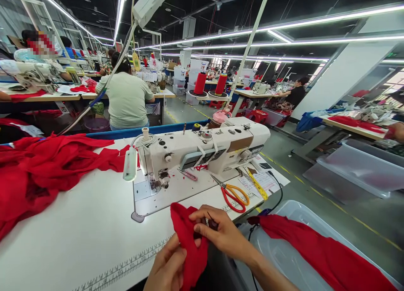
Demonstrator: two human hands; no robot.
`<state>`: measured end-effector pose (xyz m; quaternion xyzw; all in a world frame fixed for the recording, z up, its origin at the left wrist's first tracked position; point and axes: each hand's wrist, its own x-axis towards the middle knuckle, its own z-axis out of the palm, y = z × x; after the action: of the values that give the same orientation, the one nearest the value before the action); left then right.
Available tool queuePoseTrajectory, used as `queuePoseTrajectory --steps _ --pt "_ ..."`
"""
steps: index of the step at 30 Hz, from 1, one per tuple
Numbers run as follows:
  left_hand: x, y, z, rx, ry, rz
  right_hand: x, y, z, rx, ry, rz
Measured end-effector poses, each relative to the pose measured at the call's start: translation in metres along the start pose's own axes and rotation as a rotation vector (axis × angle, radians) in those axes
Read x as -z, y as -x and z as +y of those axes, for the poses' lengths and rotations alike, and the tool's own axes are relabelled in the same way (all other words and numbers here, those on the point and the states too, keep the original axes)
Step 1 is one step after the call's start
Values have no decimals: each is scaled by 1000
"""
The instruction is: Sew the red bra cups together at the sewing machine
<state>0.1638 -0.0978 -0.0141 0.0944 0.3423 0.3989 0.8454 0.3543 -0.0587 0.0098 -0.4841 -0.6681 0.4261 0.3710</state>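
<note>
A small piece of red knit fabric [187, 236] hangs over the table's front edge between my hands. My left hand [167, 268] grips its lower part from below, fingers closed on the cloth. My right hand [217, 232] pinches the upper right edge of the same piece, with a small dark tool between the fingers that I cannot name. Just beyond stands a white sewing machine [202, 150] with its needle area [155, 182] to the left.
A heap of red fabric [41, 169] lies on the white table [78, 223] at the left. Orange-handled scissors [233, 195] lie right of the machine. A clear bin [284, 249] holding red cloth [325, 253] sits at my right. Other workers sit at tables behind.
</note>
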Motion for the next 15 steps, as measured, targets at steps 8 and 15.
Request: queuePoseTrajectory --steps 8,15 --pt "-2 8 3 -57 -99 -26 -2 1 1 20 -4 -1" --pt "2 10 5 -54 -280 -10 -2 3 -4 64 -3 -20"
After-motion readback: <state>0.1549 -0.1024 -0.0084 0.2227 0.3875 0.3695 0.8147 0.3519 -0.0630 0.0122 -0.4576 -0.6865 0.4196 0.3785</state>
